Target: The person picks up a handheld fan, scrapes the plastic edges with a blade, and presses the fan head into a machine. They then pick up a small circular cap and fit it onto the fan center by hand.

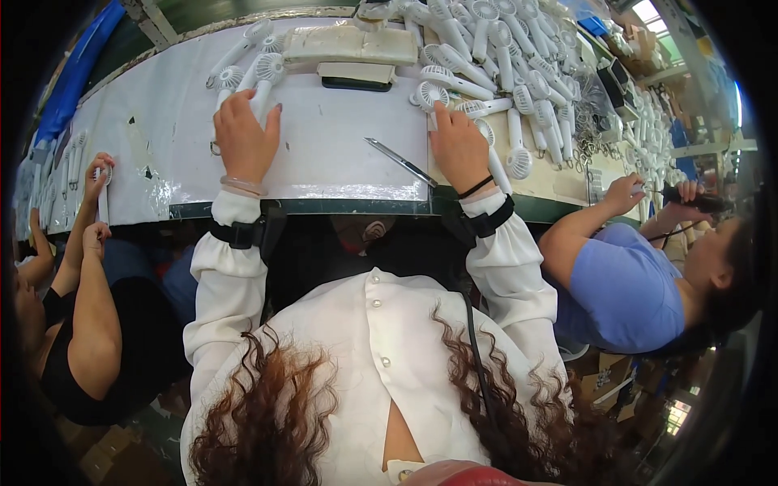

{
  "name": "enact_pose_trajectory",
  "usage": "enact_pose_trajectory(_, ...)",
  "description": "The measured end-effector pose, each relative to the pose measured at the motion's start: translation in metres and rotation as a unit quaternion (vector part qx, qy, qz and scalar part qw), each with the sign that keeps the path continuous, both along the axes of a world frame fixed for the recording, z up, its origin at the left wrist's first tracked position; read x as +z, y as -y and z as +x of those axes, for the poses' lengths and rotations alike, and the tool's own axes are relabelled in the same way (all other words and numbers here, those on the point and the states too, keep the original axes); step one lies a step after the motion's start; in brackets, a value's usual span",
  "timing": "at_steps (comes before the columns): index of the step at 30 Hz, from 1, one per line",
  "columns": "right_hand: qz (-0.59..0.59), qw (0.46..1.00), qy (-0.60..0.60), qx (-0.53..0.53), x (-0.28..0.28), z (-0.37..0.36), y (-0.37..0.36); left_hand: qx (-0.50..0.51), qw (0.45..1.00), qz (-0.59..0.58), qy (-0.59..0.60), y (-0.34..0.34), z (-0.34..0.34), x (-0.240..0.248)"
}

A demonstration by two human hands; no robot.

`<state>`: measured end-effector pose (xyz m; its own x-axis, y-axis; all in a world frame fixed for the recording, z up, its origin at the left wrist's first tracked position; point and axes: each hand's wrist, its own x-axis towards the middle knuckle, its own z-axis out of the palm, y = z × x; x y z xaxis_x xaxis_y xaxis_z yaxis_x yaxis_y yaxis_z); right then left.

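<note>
My left hand point(245, 139) lies at the lower ends of two white handheld fans point(269, 70), thumb spread away from the fingers. The fan handles run up to the hand, and its fingers partly cover them. My right hand point(462, 151) reaches to the near edge of a pile of white handheld fans. Its index finger is stretched out against a fan with a round, slotted head point(430, 95); the other fingers are partly hidden. Between my hands, slim metal tweezers point(400, 160) lie slanted on the white table covering.
A cream padded block point(350, 45) and a dark green pad with a cream cover point(356, 76) lie ahead. The fan pile point(519, 65) spreads across the far right. Small metal rings point(596, 152) lie beyond it. One co-worker point(628, 275) sits right, another point(93, 324) left, holding a fan.
</note>
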<state>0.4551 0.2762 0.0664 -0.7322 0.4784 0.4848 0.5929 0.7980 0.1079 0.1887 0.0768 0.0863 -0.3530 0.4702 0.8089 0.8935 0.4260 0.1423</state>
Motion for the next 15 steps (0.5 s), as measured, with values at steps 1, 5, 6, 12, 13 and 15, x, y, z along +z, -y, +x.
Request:
enact_pose_trajectory(1,-0.017,0.999,-0.02,0.026,-0.001,-0.001,-0.003,0.003,1.0,-0.001,-0.001,-0.002,0.007,0.0)
enact_pose_trajectory(5,-0.48,0.852,-0.175,0.119,0.022,-0.006,-0.003,-0.158,0.961,0.006,0.227,-0.01,0.036,-0.005)
enact_pose_trajectory(6,-0.48,0.851,-0.176,0.123,0.031,-0.008,0.002,-0.242,0.894,-0.033,0.375,-0.014,0.044,-0.002)
enact_pose_trajectory(12,-0.767,0.524,-0.25,0.272,0.031,-0.036,0.04,-0.42,0.549,0.04,0.722,-0.038,0.086,0.005)
enact_pose_trajectory(13,-0.786,0.489,-0.252,0.281,0.028,-0.038,0.045,-0.437,0.491,0.058,0.751,-0.041,0.091,0.006)
enact_pose_trajectory(15,-0.742,0.574,-0.221,0.267,0.032,-0.036,0.053,-0.449,0.432,0.077,0.778,-0.043,0.095,0.003)
